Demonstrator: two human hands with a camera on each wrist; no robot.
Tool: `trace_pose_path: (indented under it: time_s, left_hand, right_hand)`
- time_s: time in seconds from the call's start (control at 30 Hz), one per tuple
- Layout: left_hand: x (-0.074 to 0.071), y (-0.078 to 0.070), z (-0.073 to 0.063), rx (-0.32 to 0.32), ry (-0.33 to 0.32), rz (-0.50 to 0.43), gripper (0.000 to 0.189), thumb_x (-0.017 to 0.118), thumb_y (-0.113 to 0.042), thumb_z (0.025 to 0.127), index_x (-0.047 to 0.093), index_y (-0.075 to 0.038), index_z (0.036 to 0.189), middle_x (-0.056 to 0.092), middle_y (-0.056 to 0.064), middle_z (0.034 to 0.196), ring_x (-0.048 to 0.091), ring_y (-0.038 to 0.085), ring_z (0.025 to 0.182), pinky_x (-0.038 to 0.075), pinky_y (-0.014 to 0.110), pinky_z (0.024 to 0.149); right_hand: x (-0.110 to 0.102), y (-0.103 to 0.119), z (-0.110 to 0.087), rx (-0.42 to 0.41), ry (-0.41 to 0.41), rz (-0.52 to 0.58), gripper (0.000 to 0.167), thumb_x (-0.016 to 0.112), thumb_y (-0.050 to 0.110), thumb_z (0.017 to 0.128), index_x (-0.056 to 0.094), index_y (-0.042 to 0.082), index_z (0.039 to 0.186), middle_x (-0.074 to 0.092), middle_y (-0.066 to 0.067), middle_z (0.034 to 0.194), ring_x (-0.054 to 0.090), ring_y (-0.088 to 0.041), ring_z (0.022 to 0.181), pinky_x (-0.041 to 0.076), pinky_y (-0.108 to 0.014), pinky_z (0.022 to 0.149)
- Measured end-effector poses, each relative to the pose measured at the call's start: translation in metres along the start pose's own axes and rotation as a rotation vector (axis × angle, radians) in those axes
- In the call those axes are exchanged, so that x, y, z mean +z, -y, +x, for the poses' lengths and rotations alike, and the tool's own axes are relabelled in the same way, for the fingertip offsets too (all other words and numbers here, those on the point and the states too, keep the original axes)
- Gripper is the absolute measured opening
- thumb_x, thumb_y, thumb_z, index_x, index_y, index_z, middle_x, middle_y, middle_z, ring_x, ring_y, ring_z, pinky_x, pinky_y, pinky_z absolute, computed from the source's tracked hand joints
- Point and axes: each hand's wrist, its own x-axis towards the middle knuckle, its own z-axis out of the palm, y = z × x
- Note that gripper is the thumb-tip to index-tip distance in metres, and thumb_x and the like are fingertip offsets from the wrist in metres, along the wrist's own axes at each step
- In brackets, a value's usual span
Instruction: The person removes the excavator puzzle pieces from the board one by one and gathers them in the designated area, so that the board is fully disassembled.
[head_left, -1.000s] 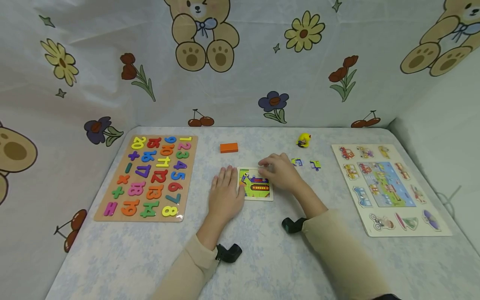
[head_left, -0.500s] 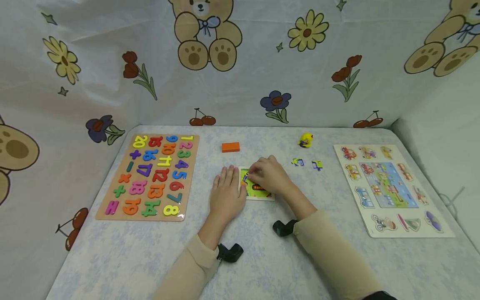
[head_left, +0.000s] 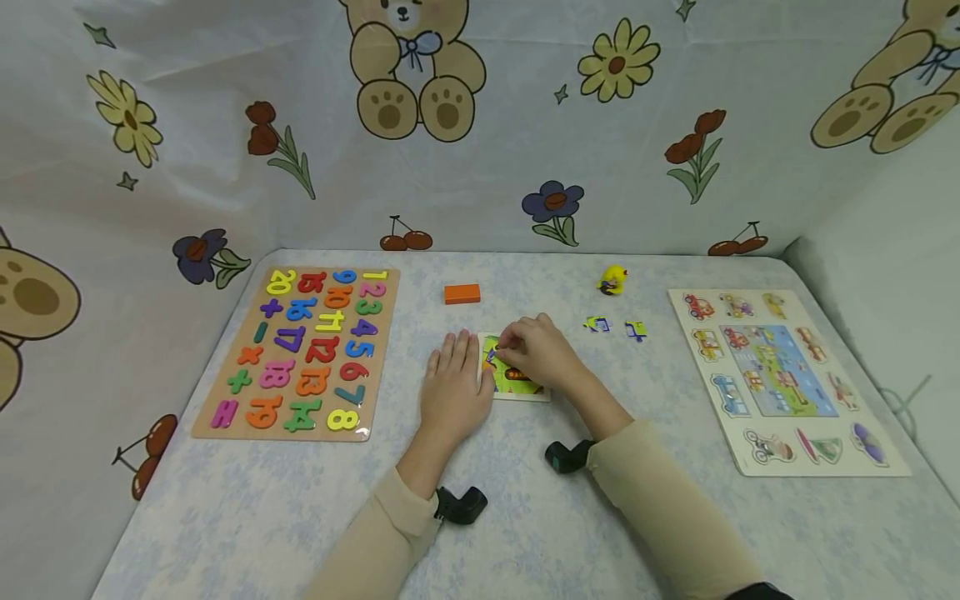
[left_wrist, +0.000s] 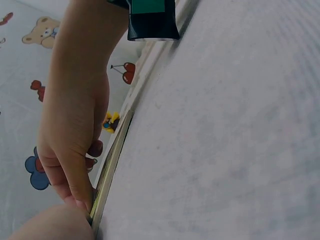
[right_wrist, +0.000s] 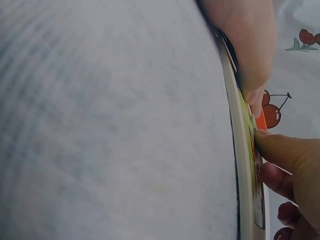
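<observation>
In the head view a small square jigsaw puzzle [head_left: 527, 390], with a vehicle picture in a pale frame, lies on the table. My left hand [head_left: 453, 392] rests beside it, fingers straight, thumb on its left edge. The right hand [head_left: 540, 350] curls over the board and pinches a puzzle piece [head_left: 497, 348] low at the upper left; the fingers mostly hide it. In the right wrist view the puzzle's edge [right_wrist: 243, 165] appears side-on, with the right hand's fingers [right_wrist: 282, 150] against it. Two loose puzzle pieces, one left [head_left: 597, 324] and one right [head_left: 636, 331], lie at the back right.
A number board [head_left: 378, 350] with colourful digits lies at the left. An orange block [head_left: 462, 294] and a yellow duck toy [head_left: 612, 281] sit toward the back. At the right lies a picture puzzle board [head_left: 723, 446]. Patterned cloth [head_left: 480, 192] hangs behind the table.
My right hand has moved left from the puzzle's upper right to its upper left, and its fingertips have come together there. The left hand stays in place.
</observation>
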Motion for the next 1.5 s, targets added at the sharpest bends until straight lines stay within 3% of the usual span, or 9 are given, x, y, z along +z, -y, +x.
trace_pose_path:
  time_s: [0.17, 0.33, 0.6, 0.93, 1.27, 1.5]
  left_hand:
    - [-0.001, 0.000, 0.000, -0.002, 0.010, 0.006, 0.064, 0.034, -0.042, 0.104, 0.027, -0.009, 0.157, 0.022, 0.006, 0.166, 0.012, 0.026, 0.156, 0.010, 0.048, 0.126]
    - [-0.001, 0.000, 0.001, -0.001, 0.012, 0.015, 0.064, 0.033, -0.042, 0.104, 0.026, -0.009, 0.158, 0.022, 0.006, 0.166, 0.012, 0.026, 0.156, 0.010, 0.048, 0.126]
    - [-0.001, 0.000, 0.001, 0.000, 0.012, 0.034, 0.063, 0.032, -0.043, 0.104, 0.026, -0.010, 0.158, 0.022, 0.006, 0.166, 0.013, 0.026, 0.155, 0.012, 0.048, 0.126]
    - [0.000, 0.000, 0.001, -0.001, 0.006, 0.024, 0.064, 0.033, -0.043, 0.104, 0.027, -0.009, 0.157, 0.023, 0.006, 0.166, 0.013, 0.027, 0.155, 0.012, 0.048, 0.126]
    - [-0.001, -0.002, 0.000, 0.005, 0.003, 0.011, 0.063, 0.034, -0.042, 0.104, 0.028, -0.009, 0.157, 0.024, 0.007, 0.165, 0.013, 0.027, 0.155, 0.011, 0.049, 0.126]
    - [-0.002, -0.003, 0.000, 0.000, 0.001, 0.007, 0.063, 0.034, -0.042, 0.104, 0.028, -0.009, 0.157, 0.024, 0.006, 0.165, 0.013, 0.027, 0.155, 0.011, 0.049, 0.126]
  right_hand:
    - [-0.001, 0.002, 0.001, 0.010, 0.001, 0.033, 0.021, 0.071, 0.031, 0.092, 0.070, 0.016, 0.107, 0.065, 0.001, 0.091, 0.045, -0.018, 0.085, 0.039, -0.031, 0.074]
    - [0.001, 0.001, 0.004, 0.007, -0.004, -0.028, 0.038, 0.071, 0.038, 0.091, 0.069, 0.015, 0.120, 0.062, 0.000, 0.092, 0.045, -0.019, 0.086, 0.039, -0.031, 0.074]
    - [0.004, -0.001, 0.007, 0.006, -0.014, -0.031, 0.036, 0.071, 0.036, 0.091, 0.071, 0.015, 0.120, 0.062, -0.001, 0.100, 0.046, -0.020, 0.089, 0.039, -0.032, 0.076]
    - [0.003, 0.000, 0.011, 0.030, 0.002, 0.104, 0.029, 0.071, 0.029, 0.091, 0.068, 0.016, 0.117, 0.065, -0.001, 0.116, 0.047, -0.020, 0.098, 0.043, -0.036, 0.086]
    - [0.003, 0.005, 0.013, 0.080, 0.035, 0.283, 0.024, 0.073, 0.024, 0.091, 0.065, 0.016, 0.112, 0.064, -0.003, 0.103, 0.048, -0.020, 0.095, 0.043, -0.033, 0.080]
    - [0.000, 0.004, 0.013, 0.073, 0.028, 0.321, 0.021, 0.071, 0.022, 0.093, 0.065, 0.016, 0.112, 0.066, -0.004, 0.098, 0.054, -0.020, 0.094, 0.048, -0.034, 0.082]
